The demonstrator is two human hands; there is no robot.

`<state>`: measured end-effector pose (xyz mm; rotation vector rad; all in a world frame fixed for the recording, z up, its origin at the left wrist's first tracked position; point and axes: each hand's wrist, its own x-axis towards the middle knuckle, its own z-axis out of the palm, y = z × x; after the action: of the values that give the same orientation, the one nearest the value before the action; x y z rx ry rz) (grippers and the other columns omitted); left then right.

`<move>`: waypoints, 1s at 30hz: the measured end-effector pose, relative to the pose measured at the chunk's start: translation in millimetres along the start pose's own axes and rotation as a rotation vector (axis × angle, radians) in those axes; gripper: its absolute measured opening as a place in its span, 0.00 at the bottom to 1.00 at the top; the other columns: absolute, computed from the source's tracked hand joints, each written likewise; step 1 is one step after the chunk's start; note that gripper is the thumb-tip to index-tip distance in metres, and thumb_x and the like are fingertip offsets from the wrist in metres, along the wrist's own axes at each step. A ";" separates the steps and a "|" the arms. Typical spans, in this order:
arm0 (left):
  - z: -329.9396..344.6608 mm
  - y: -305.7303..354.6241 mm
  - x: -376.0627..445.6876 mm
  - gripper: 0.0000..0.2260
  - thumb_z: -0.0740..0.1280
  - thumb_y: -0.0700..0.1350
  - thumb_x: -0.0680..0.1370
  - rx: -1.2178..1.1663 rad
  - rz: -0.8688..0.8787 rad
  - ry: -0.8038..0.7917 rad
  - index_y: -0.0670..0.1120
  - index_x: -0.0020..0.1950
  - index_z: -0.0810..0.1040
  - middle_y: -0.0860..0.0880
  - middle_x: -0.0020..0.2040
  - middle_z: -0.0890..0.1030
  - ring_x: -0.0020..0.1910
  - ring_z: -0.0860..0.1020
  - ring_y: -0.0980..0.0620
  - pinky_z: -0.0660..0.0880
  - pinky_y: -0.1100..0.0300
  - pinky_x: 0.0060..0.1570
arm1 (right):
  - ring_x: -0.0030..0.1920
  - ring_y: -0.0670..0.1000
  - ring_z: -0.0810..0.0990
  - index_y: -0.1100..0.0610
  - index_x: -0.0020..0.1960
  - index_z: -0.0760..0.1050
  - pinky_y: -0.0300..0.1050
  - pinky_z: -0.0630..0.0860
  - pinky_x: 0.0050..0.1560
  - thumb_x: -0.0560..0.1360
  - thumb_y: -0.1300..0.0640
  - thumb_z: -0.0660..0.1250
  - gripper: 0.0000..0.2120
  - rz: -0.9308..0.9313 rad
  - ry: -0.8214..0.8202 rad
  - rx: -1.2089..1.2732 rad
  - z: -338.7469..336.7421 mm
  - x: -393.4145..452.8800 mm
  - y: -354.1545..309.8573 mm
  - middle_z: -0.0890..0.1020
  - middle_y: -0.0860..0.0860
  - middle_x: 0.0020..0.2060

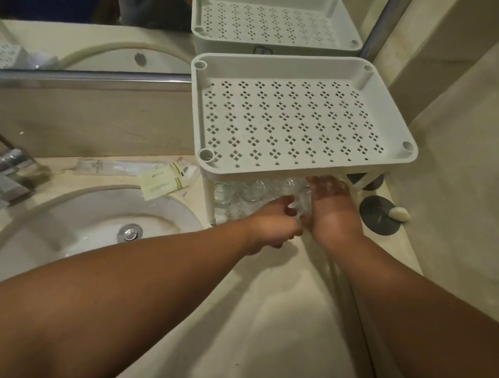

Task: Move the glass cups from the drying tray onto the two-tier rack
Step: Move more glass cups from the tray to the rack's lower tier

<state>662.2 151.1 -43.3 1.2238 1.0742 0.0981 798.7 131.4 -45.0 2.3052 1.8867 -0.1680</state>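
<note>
At frame centre, several cups [252, 189] already sit on the rack [303, 124] lower tier, top tier bare, while the left hand [272, 221] and right hand [331, 212] both appear curled round one more cup [301, 204] there; drying tray not seen.

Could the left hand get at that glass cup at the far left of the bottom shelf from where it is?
Probably yes. The left hand is already at the lower tier's open front, and the leftmost glass cup stands just beyond the corner post, with nothing visibly between them.
</note>
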 end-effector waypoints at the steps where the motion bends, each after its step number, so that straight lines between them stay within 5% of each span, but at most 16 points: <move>1: 0.2 0.9 2.8 0.36 0.67 0.38 0.76 0.008 -0.003 0.002 0.53 0.81 0.55 0.53 0.70 0.71 0.54 0.81 0.49 0.79 0.53 0.51 | 0.72 0.57 0.61 0.54 0.76 0.54 0.49 0.58 0.72 0.76 0.49 0.65 0.33 -0.007 -0.002 -0.049 0.8 4.2 0.7 0.63 0.56 0.72; 7: 2.5 4.3 18.5 0.37 0.67 0.39 0.77 0.063 -0.021 -0.010 0.52 0.81 0.54 0.52 0.73 0.70 0.57 0.80 0.49 0.79 0.51 0.56 | 0.72 0.59 0.62 0.54 0.75 0.56 0.53 0.60 0.72 0.70 0.43 0.71 0.41 0.001 0.018 -0.173 8.7 15.4 9.9 0.65 0.56 0.71; 16: 8.7 3.8 34.8 0.38 0.67 0.40 0.76 0.069 -0.056 -0.025 0.53 0.82 0.52 0.52 0.75 0.68 0.58 0.78 0.51 0.79 0.50 0.58 | 0.65 0.57 0.71 0.56 0.68 0.68 0.50 0.70 0.64 0.72 0.54 0.70 0.26 0.012 0.051 -0.115 12.8 25.2 11.9 0.75 0.55 0.63; 30: 11.5 3.6 41.4 0.39 0.66 0.38 0.77 0.047 -0.060 -0.029 0.56 0.82 0.50 0.53 0.79 0.63 0.65 0.74 0.48 0.77 0.51 0.58 | 0.70 0.60 0.63 0.56 0.72 0.63 0.54 0.65 0.70 0.76 0.57 0.67 0.27 0.056 -0.007 -0.083 27.7 40.5 12.2 0.66 0.58 0.71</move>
<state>694.1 168.5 -66.3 1.2302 1.0920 0.0089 819.1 162.8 -79.0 2.2963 1.7888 -0.0900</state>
